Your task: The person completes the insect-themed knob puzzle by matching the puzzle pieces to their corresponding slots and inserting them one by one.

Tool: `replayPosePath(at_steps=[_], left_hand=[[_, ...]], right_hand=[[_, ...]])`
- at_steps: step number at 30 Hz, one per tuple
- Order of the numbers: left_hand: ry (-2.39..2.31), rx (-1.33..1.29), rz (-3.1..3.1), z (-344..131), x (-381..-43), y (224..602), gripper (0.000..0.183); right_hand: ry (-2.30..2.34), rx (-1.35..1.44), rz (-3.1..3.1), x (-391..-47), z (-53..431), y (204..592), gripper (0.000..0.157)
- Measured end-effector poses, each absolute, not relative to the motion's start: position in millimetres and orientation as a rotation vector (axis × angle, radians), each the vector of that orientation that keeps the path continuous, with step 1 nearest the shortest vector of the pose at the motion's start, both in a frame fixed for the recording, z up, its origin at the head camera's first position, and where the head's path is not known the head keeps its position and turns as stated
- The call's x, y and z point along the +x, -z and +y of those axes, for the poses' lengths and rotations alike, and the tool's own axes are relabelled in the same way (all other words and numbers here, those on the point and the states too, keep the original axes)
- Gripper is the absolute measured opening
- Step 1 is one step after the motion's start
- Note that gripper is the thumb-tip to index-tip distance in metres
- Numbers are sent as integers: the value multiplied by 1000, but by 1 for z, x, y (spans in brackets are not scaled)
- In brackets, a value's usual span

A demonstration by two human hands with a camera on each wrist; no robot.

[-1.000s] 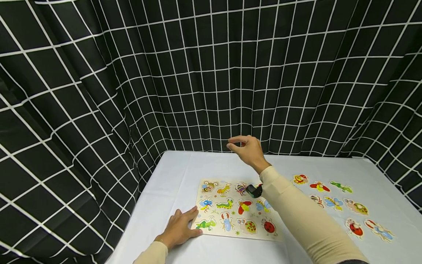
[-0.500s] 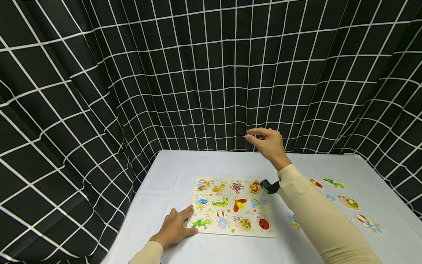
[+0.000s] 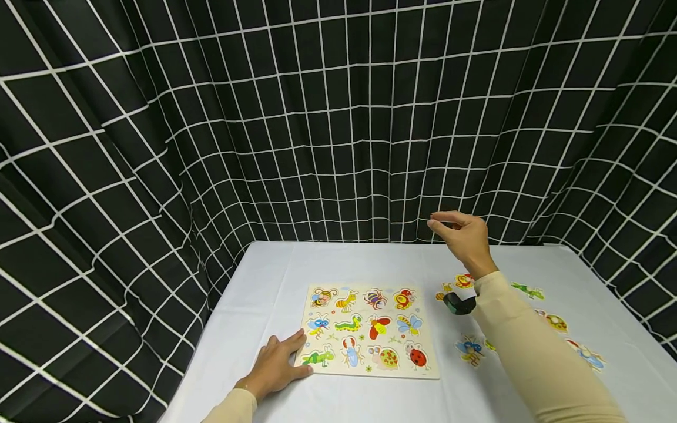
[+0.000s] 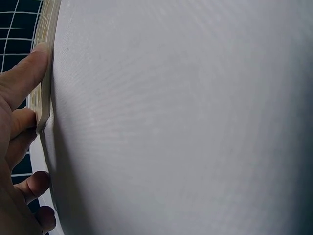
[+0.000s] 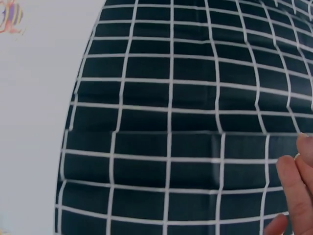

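Observation:
A flat wooden insect puzzle board (image 3: pixel 365 369) lies on the white-covered table in the head view, bearing rows of bug pictures. My left hand (image 3: pixel 275 365) rests at its near left corner, thumb along the front edge and index finger at the left edge. The left wrist view shows the thumb (image 4: pixel 29 73) against the board's pale edge. My right hand (image 3: pixel 465 238) is raised over the table's far side, right of the board. Its thumb and fingers curve toward each other, with no piece visible between them. Fingers (image 5: pixel 296 191) appear at the right wrist view's edge.
Loose bug pieces lie right of the board: a grasshopper (image 3: pixel 528 290), a snail (image 3: pixel 555 322), a stag beetle (image 3: pixel 586 354), a blue mosquito (image 3: pixel 469 350) and others, several partly behind my right sleeve (image 3: pixel 534 346). A black gridded curtain (image 3: pixel 338 147) surrounds the table.
My right hand has moved right, from above the board toward the loose pieces' side, uncovering the board's upper right pictures. My left hand stays at the board's corner; the head view has shifted slightly.

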State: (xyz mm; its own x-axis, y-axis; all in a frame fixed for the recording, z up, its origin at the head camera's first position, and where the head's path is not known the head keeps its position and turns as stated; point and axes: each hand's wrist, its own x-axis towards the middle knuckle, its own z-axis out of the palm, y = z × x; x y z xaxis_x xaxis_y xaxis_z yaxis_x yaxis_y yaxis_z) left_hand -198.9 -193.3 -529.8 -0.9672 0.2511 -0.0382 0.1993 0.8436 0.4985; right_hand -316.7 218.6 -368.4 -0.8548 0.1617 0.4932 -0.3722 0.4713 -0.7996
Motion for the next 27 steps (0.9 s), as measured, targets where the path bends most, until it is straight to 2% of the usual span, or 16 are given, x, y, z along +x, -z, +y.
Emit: replayPosePath(at_steps=[12,27], left_hand=[[-737,399,2941,-193,-199,529,81],[-740,373,2932,-193,-201,532,80]], right_hand=[[-1406,27,-2308,-319,247,414,41],[-1443,-216,-2418,-325,261,471,44]])
